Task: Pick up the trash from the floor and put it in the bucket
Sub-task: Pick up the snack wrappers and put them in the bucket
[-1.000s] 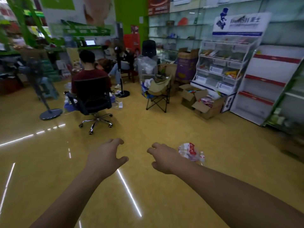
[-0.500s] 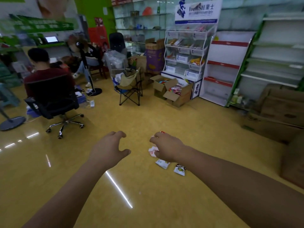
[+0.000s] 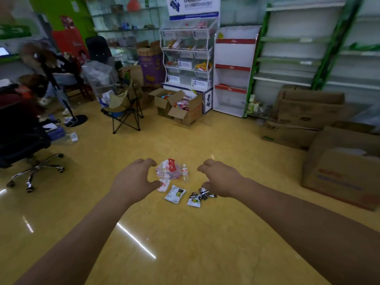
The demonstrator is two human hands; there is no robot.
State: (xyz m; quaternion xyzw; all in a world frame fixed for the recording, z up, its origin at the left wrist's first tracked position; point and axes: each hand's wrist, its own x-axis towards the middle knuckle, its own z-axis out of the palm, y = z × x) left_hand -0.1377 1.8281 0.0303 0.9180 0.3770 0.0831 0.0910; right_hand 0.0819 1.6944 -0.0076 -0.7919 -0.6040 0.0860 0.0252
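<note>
Yellow, glossy floor (image 3: 185, 243) is filling the lower half of the frame, and the trash is lying on it at the centre, between two outstretched hands. A crumpled red-and-white plastic bag (image 3: 168, 169) is sitting at the top of the heap, with a small clear bottle (image 3: 185, 171) standing just to its right. Below them a small white wrapper (image 3: 163, 186), a white packet with a green print (image 3: 175, 194), a second white-and-green packet (image 3: 194, 201) and a knot of dark wrappers (image 3: 202, 195) are lying in a loose row running toward the lower right. The left hand (image 3: 133, 179) is hovering at centre left, its grip apart, fingers loosely curved and holding nothing; its thumb is overlapping the small white wrapper, though contact cannot be told. The right hand (image 3: 220, 178) is hanging at centre right, its grip likewise apart and empty, fingers bent downward just beside the dark wrappers. A large cardboard box (image 3: 339, 167) is standing at the right edge, open cartons (image 3: 178, 105) are sitting before a white display rack (image 3: 187, 56) at upper centre, a folding chair (image 3: 123, 108) is standing left of them, and an office chair (image 3: 24, 145) is occupying the left edge
</note>
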